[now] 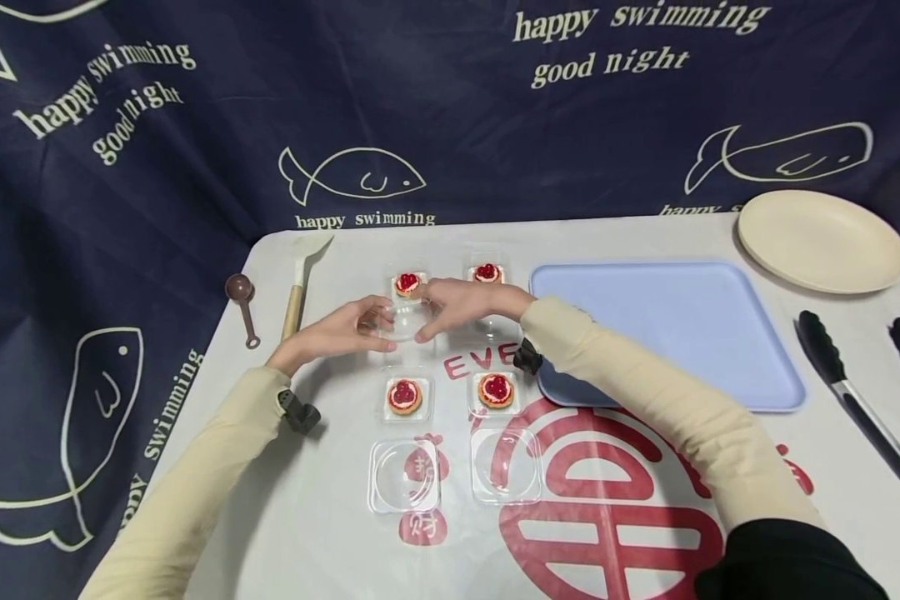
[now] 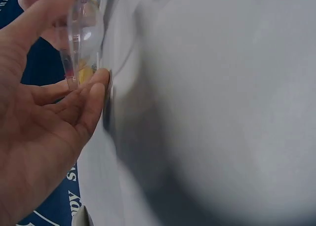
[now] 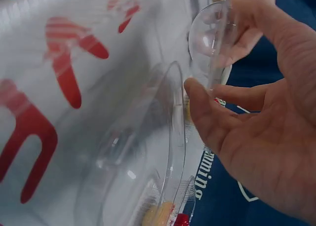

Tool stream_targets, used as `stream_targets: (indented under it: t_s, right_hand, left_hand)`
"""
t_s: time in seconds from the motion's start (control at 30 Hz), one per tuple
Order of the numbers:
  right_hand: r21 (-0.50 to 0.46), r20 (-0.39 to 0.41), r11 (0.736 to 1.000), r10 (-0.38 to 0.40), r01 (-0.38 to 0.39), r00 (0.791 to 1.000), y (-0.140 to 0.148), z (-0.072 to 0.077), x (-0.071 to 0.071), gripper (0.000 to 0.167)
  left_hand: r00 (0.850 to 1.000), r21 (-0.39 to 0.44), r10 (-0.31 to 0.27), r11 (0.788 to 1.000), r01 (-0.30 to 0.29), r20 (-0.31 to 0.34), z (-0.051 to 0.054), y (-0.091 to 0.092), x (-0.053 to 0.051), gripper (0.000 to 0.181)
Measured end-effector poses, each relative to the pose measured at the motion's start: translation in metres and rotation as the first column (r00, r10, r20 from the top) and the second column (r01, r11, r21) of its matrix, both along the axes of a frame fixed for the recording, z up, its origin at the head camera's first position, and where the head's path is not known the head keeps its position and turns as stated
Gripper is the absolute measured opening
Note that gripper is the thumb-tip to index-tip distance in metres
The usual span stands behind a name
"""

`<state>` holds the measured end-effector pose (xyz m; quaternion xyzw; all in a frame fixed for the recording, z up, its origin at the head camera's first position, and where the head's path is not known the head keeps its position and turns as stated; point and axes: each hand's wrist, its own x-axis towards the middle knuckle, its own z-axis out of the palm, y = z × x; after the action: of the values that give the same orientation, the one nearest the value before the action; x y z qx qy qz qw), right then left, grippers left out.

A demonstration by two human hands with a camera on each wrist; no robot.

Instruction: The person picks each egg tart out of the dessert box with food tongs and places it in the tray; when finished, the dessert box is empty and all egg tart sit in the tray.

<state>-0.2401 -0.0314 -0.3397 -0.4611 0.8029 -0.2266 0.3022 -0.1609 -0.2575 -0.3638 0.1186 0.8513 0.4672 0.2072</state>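
Head view: four tarts (image 1: 404, 397) sit in clear boxes (image 1: 428, 402) on the table (image 1: 330, 500), none covered, so closing all four looks to be left; nearest the table's far left corner, the left hand (image 1: 339, 329) and right hand (image 1: 461, 304) both grip one clear lid (image 1: 408, 323), thumbs and fingers parted across it

We lose the lower end of the spatula (image 1: 293, 308) behind the left grip (image 1: 337, 331), and part of the blue tray (image 1: 675, 321) behind the right sleeve (image 1: 645, 375). The head view's right edge crops the tongs (image 1: 870, 419); the right wrist view's bottom edge crops a tart (image 3: 162, 214).
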Motion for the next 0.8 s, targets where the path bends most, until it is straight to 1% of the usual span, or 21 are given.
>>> stream_targets:
  t_s: [0.1,0.17,0.23,0.27,0.4,0.5,0.6,0.7,0.8]
  right_hand:
    - [0.047,-0.094,0.999,0.012,-0.007,0.996,-0.001,0.0,0.003,0.059]
    - [0.066,-0.132,0.998,0.012,-0.004,0.991,-0.001,0.0,0.004,0.061]
    - [0.072,-0.149,0.997,0.006,0.005,0.989,0.0,0.002,0.005,0.066]
    - [0.078,-0.156,0.997,0.002,0.01,0.988,0.0,0.002,0.005,0.066]
    - [0.087,-0.16,0.996,-0.013,0.027,0.987,0.0,0.005,0.005,0.073]
    - [0.099,-0.16,0.994,-0.023,0.039,0.987,0.0,0.005,0.007,0.076]
    - [0.119,-0.165,0.992,-0.025,0.045,0.986,-0.001,0.006,0.009,0.079]
    - [0.125,-0.164,0.99,-0.038,0.059,0.986,0.002,0.01,0.009,0.081]
    - [0.102,-0.154,0.991,-0.069,0.086,0.986,0.011,0.017,0.008,0.077]
  left_hand:
    - [0.999,-0.037,-0.018,0.999,0.017,-0.026,-0.003,0.0,-0.003,0.068]
    - [0.999,-0.055,-0.026,0.998,0.024,-0.043,-0.003,0.001,-0.005,0.069]
    - [0.998,-0.07,-0.03,0.997,0.026,-0.055,-0.002,0.001,-0.006,0.07]
    - [0.998,-0.077,-0.031,0.997,0.026,-0.059,-0.001,0.001,-0.006,0.071]
    - [0.998,-0.097,-0.027,0.995,0.021,-0.063,0.001,0.002,-0.005,0.074]
    - [0.998,-0.088,-0.031,0.996,0.026,-0.062,0.0,0.002,-0.004,0.077]
    - [0.999,-0.062,-0.04,0.997,0.038,-0.032,-0.001,0.0,-0.002,0.081]
    - [0.999,-0.034,-0.04,0.999,0.04,0.022,0.002,-0.004,0.0,0.085]
    - [0.999,-0.026,-0.008,1.0,0.009,0.051,0.009,-0.008,0.006,0.088]
